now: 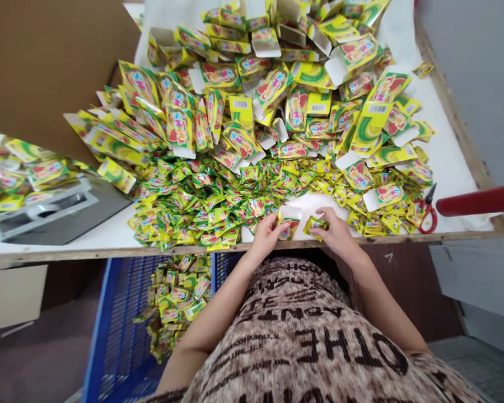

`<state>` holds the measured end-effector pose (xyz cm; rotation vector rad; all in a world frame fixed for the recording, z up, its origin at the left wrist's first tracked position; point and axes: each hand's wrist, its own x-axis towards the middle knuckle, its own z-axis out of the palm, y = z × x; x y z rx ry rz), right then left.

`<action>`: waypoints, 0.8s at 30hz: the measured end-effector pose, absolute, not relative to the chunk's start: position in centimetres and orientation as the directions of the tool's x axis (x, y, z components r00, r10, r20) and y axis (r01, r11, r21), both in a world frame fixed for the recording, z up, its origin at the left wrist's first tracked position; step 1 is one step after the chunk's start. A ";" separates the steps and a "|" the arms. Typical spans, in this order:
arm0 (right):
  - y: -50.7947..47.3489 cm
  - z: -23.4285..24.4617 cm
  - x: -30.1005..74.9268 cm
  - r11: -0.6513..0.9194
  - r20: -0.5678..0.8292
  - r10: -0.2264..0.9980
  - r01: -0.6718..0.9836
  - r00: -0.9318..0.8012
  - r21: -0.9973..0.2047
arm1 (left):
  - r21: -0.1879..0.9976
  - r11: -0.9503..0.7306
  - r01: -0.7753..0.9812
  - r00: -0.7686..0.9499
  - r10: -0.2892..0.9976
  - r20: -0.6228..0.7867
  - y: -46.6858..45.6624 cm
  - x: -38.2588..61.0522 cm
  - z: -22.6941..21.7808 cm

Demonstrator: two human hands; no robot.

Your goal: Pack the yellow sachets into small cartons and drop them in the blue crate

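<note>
White worktop (449, 151) beyond your grips.
Your left grip (265, 236) pinches a carton (293, 223); your right grip (336, 230), just beside, clamps sachets (312, 224).

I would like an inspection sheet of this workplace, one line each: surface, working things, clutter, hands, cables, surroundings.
Surface: white tabletop with wooden edge, largely covered.
Working things: heaped printed boxes, many with flaps open; loose sachets nearer the person.
Clutter: red-handled scissors near the right front; grey object at left, identity unclear.
Hands: left hand holds an open-flapped box; right hand holds green-yellow packaging, count unclear.
Cables: nothing seen.
Surroundings: blue basket below, containing printed packages; red bar at right.
</note>
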<state>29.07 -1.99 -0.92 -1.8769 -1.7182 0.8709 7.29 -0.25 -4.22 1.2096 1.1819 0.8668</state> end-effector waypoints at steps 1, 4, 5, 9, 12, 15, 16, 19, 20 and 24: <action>-1.8 -0.4 28.6 -0.068 -0.022 0.997 0.661 0.078 -0.747 | 0.979 0.182 0.095 0.230 0.953 -0.199 -0.1 7.2 -4.1; -1.1 0.3 26.4 0.199 0.325 0.940 0.609 0.102 -0.768 | 0.985 0.160 0.062 0.273 0.947 -0.171 0.0 7.2 -4.1; -0.9 0.2 25.7 0.301 0.398 0.917 0.608 0.026 -0.734 | 0.987 0.153 0.043 0.284 0.946 -0.159 0.0 7.2 -4.2; -0.3 -1.0 24.3 0.501 0.480 0.848 0.639 -0.226 -0.584 | 0.986 0.166 0.020 0.301 0.939 -0.165 -0.2 7.2 -4.6; 0.3 -0.4 24.8 0.478 0.389 0.874 0.655 -0.290 -0.585 | 0.984 0.173 0.042 0.293 0.940 -0.178 -0.2 6.9 -4.6; 1.1 1.4 25.4 0.484 0.266 0.873 0.670 -0.408 -0.563 | 0.986 0.161 0.036 0.288 0.943 -0.164 -0.3 6.8 -4.3; 1.4 2.0 25.5 0.472 0.224 0.878 0.692 -0.422 -0.546 | 0.987 0.161 0.023 0.297 0.941 -0.160 -0.3 6.7 -4.2; 2.3 3.3 25.4 0.435 0.107 0.888 0.740 -0.448 -0.512 | 0.985 0.168 -0.024 0.350 0.925 -0.149 -0.3 6.8 -3.9; 2.4 3.6 25.2 0.447 0.079 0.875 0.735 -0.477 -0.509 | 0.985 0.169 -0.036 0.363 0.920 -0.145 -0.3 6.8 -3.8; 2.6 3.6 24.6 0.532 0.032 0.809 0.708 -0.587 -0.464 | 0.984 0.168 -0.067 0.319 0.938 -0.138 -0.3 7.0 -3.9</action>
